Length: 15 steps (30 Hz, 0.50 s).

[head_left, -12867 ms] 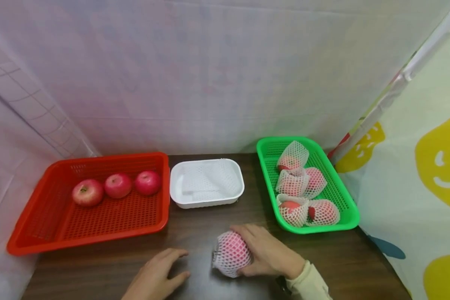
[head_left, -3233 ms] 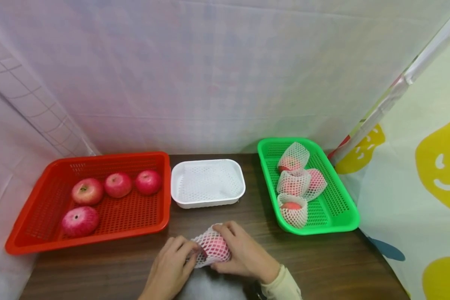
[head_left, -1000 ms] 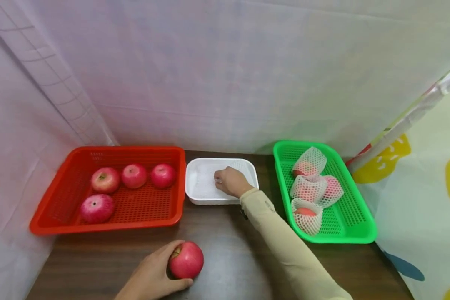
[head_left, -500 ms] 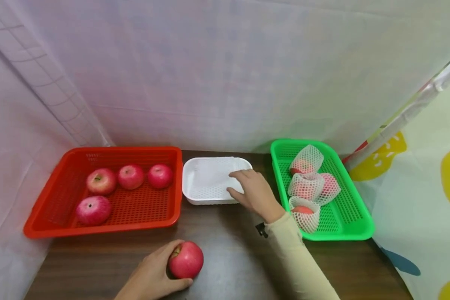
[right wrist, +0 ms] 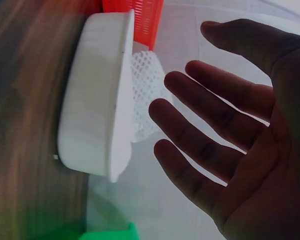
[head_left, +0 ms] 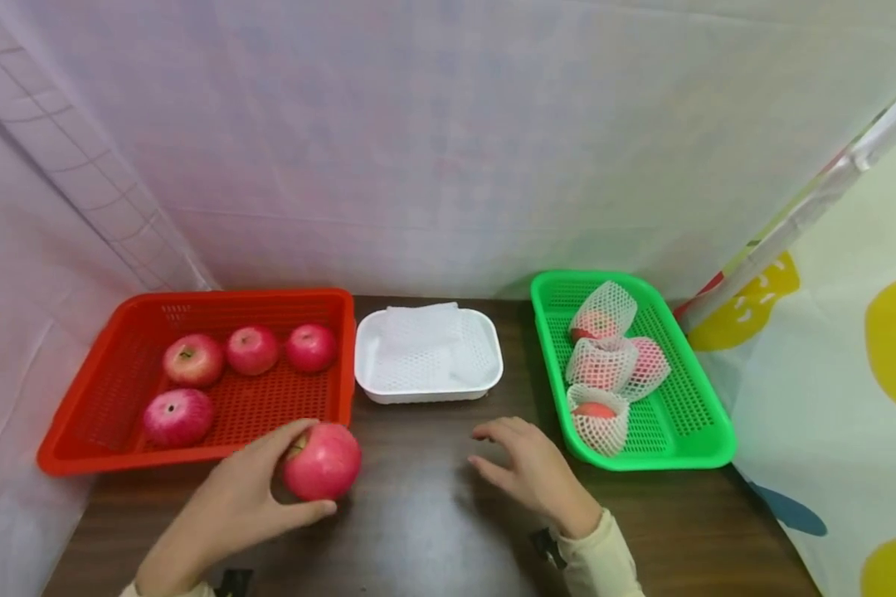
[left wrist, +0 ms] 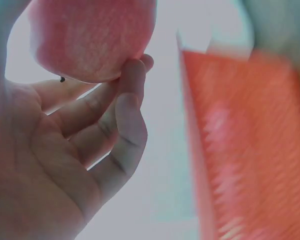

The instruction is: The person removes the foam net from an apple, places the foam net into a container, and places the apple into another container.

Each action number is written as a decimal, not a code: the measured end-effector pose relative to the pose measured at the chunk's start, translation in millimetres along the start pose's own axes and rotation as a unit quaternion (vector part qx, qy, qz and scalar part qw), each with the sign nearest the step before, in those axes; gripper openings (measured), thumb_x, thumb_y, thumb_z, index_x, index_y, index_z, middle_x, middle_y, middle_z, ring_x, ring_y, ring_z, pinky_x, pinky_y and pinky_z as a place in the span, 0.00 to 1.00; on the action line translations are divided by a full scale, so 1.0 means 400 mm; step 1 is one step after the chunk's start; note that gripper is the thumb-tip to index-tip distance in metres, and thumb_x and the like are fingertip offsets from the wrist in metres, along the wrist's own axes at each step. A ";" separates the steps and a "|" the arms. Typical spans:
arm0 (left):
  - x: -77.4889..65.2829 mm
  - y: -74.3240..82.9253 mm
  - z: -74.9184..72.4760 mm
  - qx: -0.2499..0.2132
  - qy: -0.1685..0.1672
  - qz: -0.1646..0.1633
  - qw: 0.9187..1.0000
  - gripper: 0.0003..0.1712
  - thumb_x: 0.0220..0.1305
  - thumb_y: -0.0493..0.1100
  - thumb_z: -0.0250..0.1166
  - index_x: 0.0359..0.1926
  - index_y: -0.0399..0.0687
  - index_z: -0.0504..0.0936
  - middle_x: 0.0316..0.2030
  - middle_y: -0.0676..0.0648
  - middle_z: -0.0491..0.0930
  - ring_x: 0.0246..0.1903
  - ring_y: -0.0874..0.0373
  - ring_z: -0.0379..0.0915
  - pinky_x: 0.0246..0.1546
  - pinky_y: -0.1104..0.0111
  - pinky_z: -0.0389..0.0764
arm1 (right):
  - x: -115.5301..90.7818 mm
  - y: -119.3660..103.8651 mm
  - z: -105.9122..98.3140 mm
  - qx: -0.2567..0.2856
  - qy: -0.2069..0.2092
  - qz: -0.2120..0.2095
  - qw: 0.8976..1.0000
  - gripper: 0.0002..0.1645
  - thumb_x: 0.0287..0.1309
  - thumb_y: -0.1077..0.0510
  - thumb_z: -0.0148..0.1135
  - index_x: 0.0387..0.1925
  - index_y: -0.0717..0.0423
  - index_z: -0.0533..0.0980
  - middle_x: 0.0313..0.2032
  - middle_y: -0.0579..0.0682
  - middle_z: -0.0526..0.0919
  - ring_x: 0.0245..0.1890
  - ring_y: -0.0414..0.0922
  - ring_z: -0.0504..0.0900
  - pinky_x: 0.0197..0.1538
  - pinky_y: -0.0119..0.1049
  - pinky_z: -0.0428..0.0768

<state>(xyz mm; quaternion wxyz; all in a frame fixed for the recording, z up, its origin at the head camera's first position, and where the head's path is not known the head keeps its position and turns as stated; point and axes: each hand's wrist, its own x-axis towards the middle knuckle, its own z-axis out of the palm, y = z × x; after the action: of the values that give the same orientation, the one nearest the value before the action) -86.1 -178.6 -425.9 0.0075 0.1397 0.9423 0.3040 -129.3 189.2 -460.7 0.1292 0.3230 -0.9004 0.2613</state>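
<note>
While lifted clear of the desk [head_left: 433,531] beside red basket [head_left: 82,448]: bare apple [head_left: 322,461], cupped in left hand [head_left: 224,506]; right hand [head_left: 538,473] empty, fingers spread, near white tray [head_left: 426,390].

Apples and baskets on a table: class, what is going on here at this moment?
A person's left hand grips a bare red apple just in front of the red basket, which holds four unwrapped apples. The right hand hovers open and empty above the table. The white tray holds loose foam nets. The green basket holds apples wrapped in nets.
</note>
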 end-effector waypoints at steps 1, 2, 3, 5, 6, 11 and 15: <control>0.014 -0.010 -0.030 0.015 0.011 0.007 1.000 0.53 0.43 0.75 0.74 0.64 0.51 0.72 0.52 0.49 0.80 0.46 0.53 0.78 0.45 0.49 0.81 | -0.009 0.001 0.003 0.004 0.000 0.001 1.000 0.16 0.54 0.52 0.75 0.43 0.53 0.83 0.40 0.43 0.85 0.41 0.41 0.82 0.44 0.39 0.80; 0.028 -0.021 -0.060 0.030 0.017 0.007 0.999 0.53 0.44 0.75 0.73 0.64 0.49 0.72 0.52 0.46 0.80 0.46 0.50 0.78 0.44 0.47 0.81 | -0.018 0.003 0.006 0.008 0.000 0.001 1.000 0.16 0.54 0.53 0.75 0.43 0.53 0.83 0.40 0.43 0.85 0.40 0.40 0.82 0.44 0.38 0.81; 0.044 -0.035 -0.086 0.041 0.019 0.001 0.999 0.54 0.45 0.75 0.73 0.65 0.47 0.71 0.53 0.43 0.80 0.46 0.47 0.78 0.44 0.45 0.81 | -0.026 0.004 0.009 0.010 0.001 0.003 1.000 0.16 0.54 0.53 0.75 0.43 0.53 0.83 0.40 0.43 0.85 0.40 0.40 0.82 0.43 0.38 0.81; 0.077 -0.070 -0.125 0.060 0.021 -0.015 0.998 0.57 0.47 0.74 0.73 0.67 0.42 0.69 0.54 0.36 0.78 0.46 0.40 0.78 0.43 0.40 0.79 | -0.040 0.007 0.015 0.018 0.003 0.008 1.000 0.16 0.54 0.53 0.75 0.43 0.53 0.83 0.40 0.43 0.85 0.40 0.39 0.81 0.43 0.37 0.81; 0.095 -0.090 -0.138 0.066 0.014 -0.030 0.997 0.58 0.47 0.74 0.72 0.68 0.40 0.67 0.55 0.34 0.77 0.47 0.38 0.77 0.42 0.39 0.79 | -0.046 0.008 0.018 0.022 0.003 0.010 1.000 0.16 0.54 0.54 0.75 0.43 0.53 0.82 0.40 0.42 0.85 0.40 0.39 0.82 0.43 0.37 0.81; 0.158 -0.194 -0.147 0.093 -0.006 -0.086 0.992 0.62 0.48 0.74 0.72 0.67 0.31 0.63 0.57 0.28 0.72 0.48 0.32 0.73 0.41 0.34 0.76 | -0.072 0.013 0.029 0.041 -0.006 0.020 0.999 0.16 0.55 0.54 0.75 0.43 0.53 0.82 0.40 0.43 0.85 0.39 0.41 0.82 0.43 0.37 0.81; 0.175 -0.262 -0.121 0.119 -0.024 -0.106 0.987 0.59 0.46 0.70 0.75 0.61 0.26 0.66 0.54 0.25 0.73 0.46 0.30 0.73 0.39 0.34 0.74 | -0.089 0.016 0.036 0.051 -0.011 0.028 0.998 0.15 0.55 0.54 0.74 0.43 0.52 0.82 0.40 0.43 0.84 0.39 0.42 0.82 0.44 0.37 0.81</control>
<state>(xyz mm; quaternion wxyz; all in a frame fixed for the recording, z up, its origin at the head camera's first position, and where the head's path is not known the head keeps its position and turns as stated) -185.3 -268.8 -441.8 0.0460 0.0465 0.9809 0.1834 -107.3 203.8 -489.7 0.0952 0.3068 -0.8960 0.3064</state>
